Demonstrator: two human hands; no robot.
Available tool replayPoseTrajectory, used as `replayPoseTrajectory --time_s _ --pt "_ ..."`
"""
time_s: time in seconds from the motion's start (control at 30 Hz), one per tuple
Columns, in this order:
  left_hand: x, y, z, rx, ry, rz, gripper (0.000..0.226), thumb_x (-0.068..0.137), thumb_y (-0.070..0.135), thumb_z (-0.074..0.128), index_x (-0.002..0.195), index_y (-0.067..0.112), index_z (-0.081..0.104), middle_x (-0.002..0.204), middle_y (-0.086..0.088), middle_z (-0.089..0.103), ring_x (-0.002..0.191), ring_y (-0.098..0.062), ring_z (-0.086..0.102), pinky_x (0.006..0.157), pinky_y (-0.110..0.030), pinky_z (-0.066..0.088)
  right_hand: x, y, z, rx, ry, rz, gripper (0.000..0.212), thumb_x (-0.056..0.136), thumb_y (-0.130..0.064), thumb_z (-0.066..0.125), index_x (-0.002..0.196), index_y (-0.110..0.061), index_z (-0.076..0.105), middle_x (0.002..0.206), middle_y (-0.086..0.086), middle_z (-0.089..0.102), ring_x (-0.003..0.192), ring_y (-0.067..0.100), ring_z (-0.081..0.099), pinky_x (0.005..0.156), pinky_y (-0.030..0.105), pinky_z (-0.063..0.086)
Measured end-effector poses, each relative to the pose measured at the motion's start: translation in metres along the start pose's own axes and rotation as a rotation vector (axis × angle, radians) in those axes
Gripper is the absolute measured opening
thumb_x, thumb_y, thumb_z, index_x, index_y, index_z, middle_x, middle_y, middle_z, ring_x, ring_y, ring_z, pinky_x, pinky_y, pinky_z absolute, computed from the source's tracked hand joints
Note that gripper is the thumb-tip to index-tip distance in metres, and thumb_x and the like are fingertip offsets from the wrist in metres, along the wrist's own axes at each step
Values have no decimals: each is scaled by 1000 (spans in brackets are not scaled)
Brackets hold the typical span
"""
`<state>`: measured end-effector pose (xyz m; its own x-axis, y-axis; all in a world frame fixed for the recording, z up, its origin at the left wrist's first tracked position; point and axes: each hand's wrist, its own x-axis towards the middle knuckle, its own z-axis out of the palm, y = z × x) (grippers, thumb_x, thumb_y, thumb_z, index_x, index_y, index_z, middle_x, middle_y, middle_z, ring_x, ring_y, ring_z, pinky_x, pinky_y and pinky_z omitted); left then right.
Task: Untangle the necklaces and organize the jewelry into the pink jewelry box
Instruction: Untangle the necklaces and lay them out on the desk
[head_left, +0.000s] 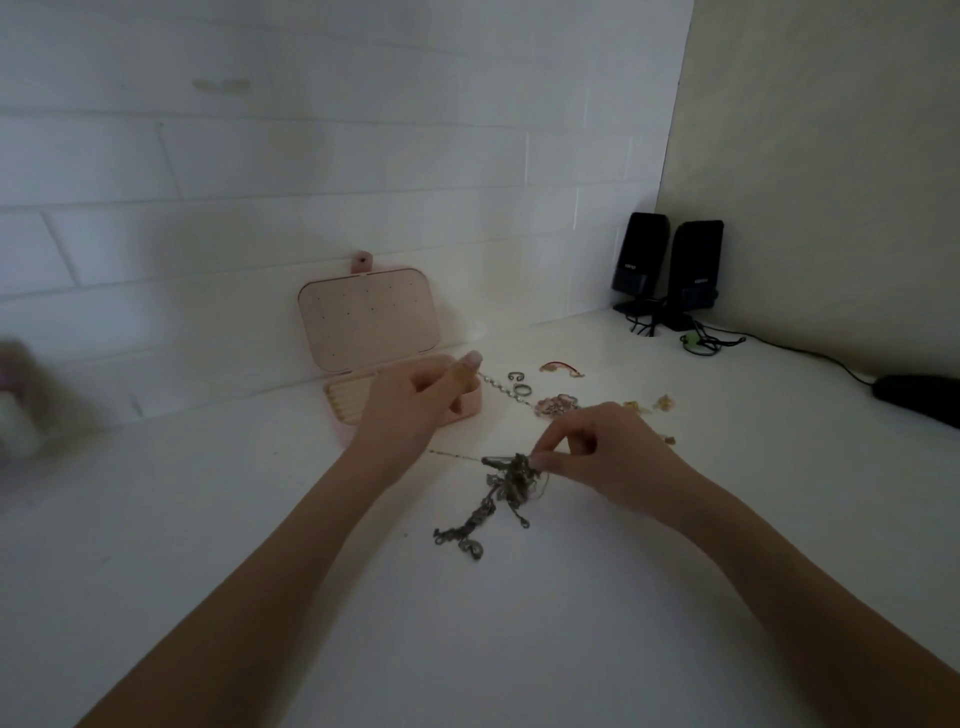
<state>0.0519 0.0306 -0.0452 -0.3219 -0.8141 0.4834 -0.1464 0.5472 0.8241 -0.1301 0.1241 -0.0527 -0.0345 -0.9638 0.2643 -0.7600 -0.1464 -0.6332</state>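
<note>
A tangle of dark metal necklaces (498, 493) lies on the white table in front of me. My right hand (602, 452) pinches the top of the tangle with its fingertips. One thin chain (452, 454) runs out of it to the left, toward my left hand (415, 410). That hand is raised with curled fingers in front of the open pink jewelry box (369, 317), and whether it grips the chain's end is hidden. The box stands with its lid leaning against the wall.
Loose rings (519, 384), a pearl bracelet (493, 384), a pink flower piece (558, 405) and small gold pieces (649, 405) lie right of the box. Two black speakers (670, 270) with cables stand in the far right corner. A dark object (919, 397) lies at the right edge.
</note>
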Motion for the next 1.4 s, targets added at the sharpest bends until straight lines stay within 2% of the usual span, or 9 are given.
replayPoseTrajectory --time_s 0.1,0.27,0.63,0.73,0.93,1.07,1.2,1.3,1.4 --pt "1 0 -2 5 -199 -141 63 83 61 39 67 11 73 44 -9 47 36 -8 36 39 -16 29 -3 -5 1 307 57 4 16 83 -25 70 70 -17 67 49 -5 40 47 8 31 49 15 26" --pt "1 4 -8 -123 -506 -377 95 80 74 12 71 4 75 35 -2 29 33 -12 20 40 -21 16 -2 -10 2 530 75 84 23 90 -16 61 67 -18 57 57 -2 46 56 13 39 55 19 34" --pt "-1 9 -8 -101 -699 -479 104 78 80 4 94 6 75 47 -2 27 40 -12 15 44 -25 9 -1 -11 -9 1074 65 289 27 93 -21 51 68 -16 57 64 -1 56 59 10 48 67 26 41" --pt "-2 7 -9 -52 -752 -541 107 70 85 9 86 3 75 45 -3 31 38 -12 15 45 -25 7 -1 -12 -12 1150 55 260 28 94 -25 51 68 -17 57 60 -4 47 51 9 40 62 25 38" --pt "1 7 -7 -110 -576 -520 77 71 82 18 48 15 47 46 1 37 38 -10 22 46 -23 10 -3 -13 -14 1127 -51 176 18 92 -23 52 80 -13 62 52 -5 22 39 6 20 45 20 27" --pt "2 2 -3 -128 -371 -461 53 81 64 48 58 16 47 54 4 51 46 -9 41 45 -18 29 -4 -15 -10 1090 -110 170 16 84 -24 58 73 -15 67 54 -5 23 41 6 21 43 18 29" --pt "1 1 4 -309 -350 -304 26 80 35 64 79 8 65 70 1 69 73 -15 58 76 -29 43 -3 -14 -5 1134 -119 216 12 78 -25 61 76 -13 61 62 -2 39 48 8 30 43 17 27" --pt "4 5 5 -517 -312 -318 16 91 12 56 76 6 55 60 -2 62 61 -16 62 82 -40 45 -2 -13 -5 1126 -123 212 13 78 -26 61 75 -15 56 67 -4 45 52 7 35 45 18 25" --pt "2 6 5 -432 -225 -331 20 92 18 53 75 8 56 51 0 53 48 -11 54 76 -39 42 -2 -12 -4 1148 -145 208 16 83 -27 57 72 -16 54 61 -3 40 47 8 30 47 20 23"
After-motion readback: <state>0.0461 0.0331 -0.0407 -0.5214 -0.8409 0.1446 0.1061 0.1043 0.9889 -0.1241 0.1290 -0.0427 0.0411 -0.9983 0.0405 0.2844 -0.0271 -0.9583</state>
